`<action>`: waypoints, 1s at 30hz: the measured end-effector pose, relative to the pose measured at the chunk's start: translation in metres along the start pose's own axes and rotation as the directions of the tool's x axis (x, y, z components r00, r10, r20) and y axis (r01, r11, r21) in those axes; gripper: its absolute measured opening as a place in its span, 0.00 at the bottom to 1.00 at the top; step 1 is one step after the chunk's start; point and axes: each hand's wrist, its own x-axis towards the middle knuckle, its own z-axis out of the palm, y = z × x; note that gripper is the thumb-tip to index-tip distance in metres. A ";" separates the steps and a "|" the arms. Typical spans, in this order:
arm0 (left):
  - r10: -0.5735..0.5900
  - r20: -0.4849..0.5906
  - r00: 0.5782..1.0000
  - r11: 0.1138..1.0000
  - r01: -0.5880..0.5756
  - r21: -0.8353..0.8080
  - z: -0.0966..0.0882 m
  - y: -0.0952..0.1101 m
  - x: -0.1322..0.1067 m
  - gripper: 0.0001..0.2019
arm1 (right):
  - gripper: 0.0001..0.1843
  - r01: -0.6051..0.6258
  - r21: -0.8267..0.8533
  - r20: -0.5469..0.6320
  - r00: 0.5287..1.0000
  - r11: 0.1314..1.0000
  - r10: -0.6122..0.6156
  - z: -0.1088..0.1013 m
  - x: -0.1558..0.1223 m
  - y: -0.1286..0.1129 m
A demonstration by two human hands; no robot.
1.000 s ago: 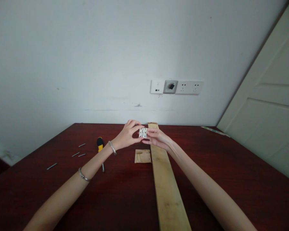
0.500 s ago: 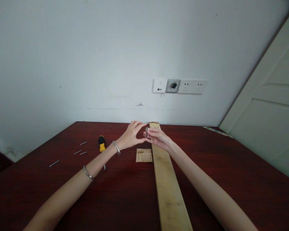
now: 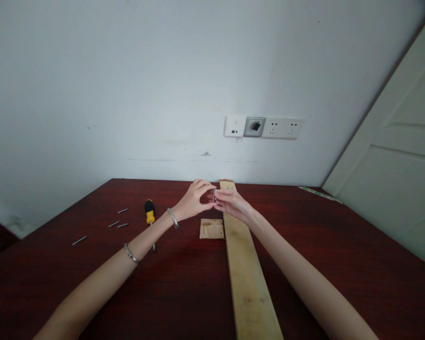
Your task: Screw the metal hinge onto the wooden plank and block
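Over the far part of a long wooden board (image 3: 250, 274), both hands meet at a small, hinge-like metal plate (image 3: 214, 195), seen nearly edge-on. My right hand (image 3: 233, 204) pinches it from the right between thumb and fingers. From the left, the thumb and forefinger of my left hand (image 3: 193, 199) close on its upper and lower ends. Its fine detail is too small to make out. Just below the hands, a short wooden piece (image 3: 211, 229) lies against the board's left edge.
A yellow-and-black screwdriver (image 3: 149, 211) lies left of my left wrist, its shaft partly hidden by the forearm. Several screws or nails (image 3: 80, 240) are scattered farther left on the dark red table (image 3: 170, 293). The wall with sockets (image 3: 282, 127) bounds the far edge.
My left thumb and forefinger have come in around the metal plate's ends. The plate has turned more edge-on. My right hand has hardly moved.
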 end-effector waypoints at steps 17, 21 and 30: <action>-0.005 0.042 0.999 0.998 0.003 0.055 0.006 -0.005 -0.002 0.18 | 0.16 0.058 -0.233 -0.115 0.990 0.971 -0.087 0.001 -0.001 -0.006; -0.032 0.026 0.999 0.999 0.032 0.009 0.006 -0.009 -0.003 0.19 | 0.14 0.028 -0.166 -0.082 0.996 0.986 -0.042 -0.006 -0.001 -0.006; -0.094 0.031 0.995 0.991 0.096 -0.095 0.007 -0.018 -0.007 0.18 | 0.06 -0.053 -0.072 -0.051 0.997 0.996 0.050 -0.018 0.002 -0.008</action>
